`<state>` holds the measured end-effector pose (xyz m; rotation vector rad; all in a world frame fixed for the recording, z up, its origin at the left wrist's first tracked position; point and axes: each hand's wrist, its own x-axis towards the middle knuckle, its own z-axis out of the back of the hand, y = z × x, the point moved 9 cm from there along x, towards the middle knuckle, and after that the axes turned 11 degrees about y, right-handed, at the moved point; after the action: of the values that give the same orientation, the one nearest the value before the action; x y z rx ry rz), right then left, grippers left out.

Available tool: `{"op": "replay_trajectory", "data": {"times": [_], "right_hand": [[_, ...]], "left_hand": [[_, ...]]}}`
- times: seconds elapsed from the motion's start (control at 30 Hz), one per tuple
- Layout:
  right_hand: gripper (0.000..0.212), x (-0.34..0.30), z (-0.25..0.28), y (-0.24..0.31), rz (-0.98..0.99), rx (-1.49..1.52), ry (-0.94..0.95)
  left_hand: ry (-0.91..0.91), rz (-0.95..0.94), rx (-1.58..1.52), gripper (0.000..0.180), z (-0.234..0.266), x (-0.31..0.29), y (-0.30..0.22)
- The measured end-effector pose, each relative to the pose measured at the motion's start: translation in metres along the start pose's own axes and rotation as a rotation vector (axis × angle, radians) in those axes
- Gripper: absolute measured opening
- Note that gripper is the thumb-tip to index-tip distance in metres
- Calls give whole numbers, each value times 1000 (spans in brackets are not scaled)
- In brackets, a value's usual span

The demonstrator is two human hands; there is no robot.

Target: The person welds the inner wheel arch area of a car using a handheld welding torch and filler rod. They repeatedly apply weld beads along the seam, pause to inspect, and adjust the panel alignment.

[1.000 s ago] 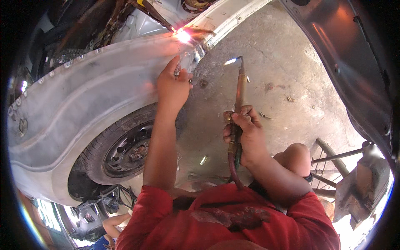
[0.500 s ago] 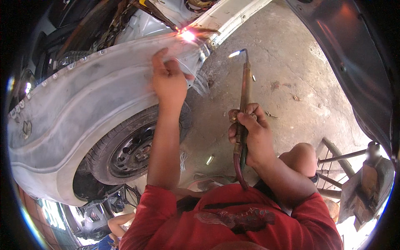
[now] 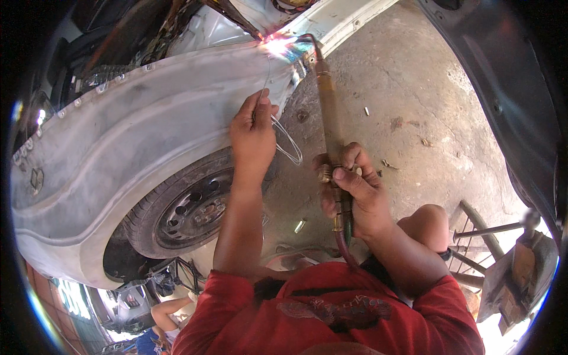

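Note:
My left hand (image 3: 253, 136) pinches a thin welding wire (image 3: 270, 72) beside the upper edge of a grey car fender (image 3: 136, 133). One end of the wire rises toward a bright glowing spot (image 3: 280, 45) at the fender's corner; its looped rest hangs beside the hand. In my right hand (image 3: 364, 192) is a brass gas welding torch (image 3: 328, 109), gripped near its valves. The torch's bent tip reaches the glowing spot, where glare hides the metal. Next to that spot ends a dark, narrow bar-like tool (image 3: 234, 18), its far end out of view.
Below the fender sits a wheel (image 3: 189, 216). A dark car panel (image 3: 491, 77) hangs at the right, over the concrete floor (image 3: 396, 77). At the lower right stands a metal frame stand (image 3: 482, 228). Another person's arm (image 3: 165, 313) shows at the lower left. A hose (image 3: 346, 251) trails from the torch.
The torch has moved up and left, bringing its tip from above the floor to the glowing spot. My left hand has moved slightly right and down; the wire now shows clearly.

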<state>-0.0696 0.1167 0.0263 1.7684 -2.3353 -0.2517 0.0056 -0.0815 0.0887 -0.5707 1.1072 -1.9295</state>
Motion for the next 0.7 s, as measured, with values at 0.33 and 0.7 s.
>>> {"op": "replay_trajectory", "data": {"times": [0.33,0.7], "right_hand": [[16,14,-3,-14,-76,54,83],[15,21,3,-22,-64,55,40]], "left_hand": [[-110,-3,-431,38,1,14,-13],[-107,-6,-328,39,5,15,-18]]}}
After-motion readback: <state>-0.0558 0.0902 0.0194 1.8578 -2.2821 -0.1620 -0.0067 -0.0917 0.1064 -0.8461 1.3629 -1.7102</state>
